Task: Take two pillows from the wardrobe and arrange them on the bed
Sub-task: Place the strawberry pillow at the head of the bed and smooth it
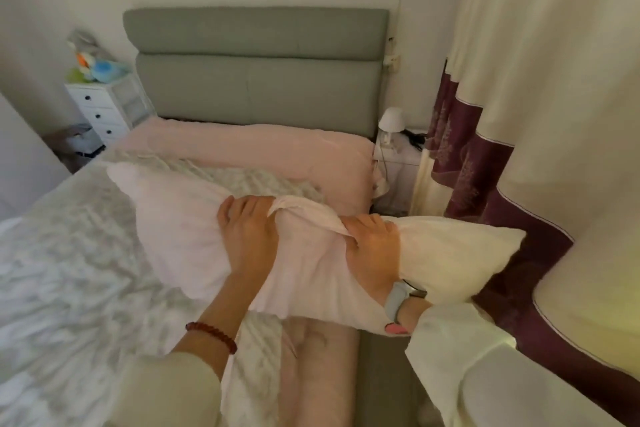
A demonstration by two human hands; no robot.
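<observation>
A pale pink pillow lies across the right side of the bed, its cream end sticking out past the bed's edge toward the curtain. My left hand grips a bunch of its pink cover near the middle. My right hand, with a watch on the wrist, clutches the cover's edge where the cream part begins. At the head of the bed a long pink roll of bedding or pillow runs along the grey headboard; I cannot tell which it is.
A grey-white patterned cover spreads over the bed. A white drawer unit with toys stands at the far left. A small white lamp sits on a nightstand at the right. Cream and maroon curtains hang close along the right side.
</observation>
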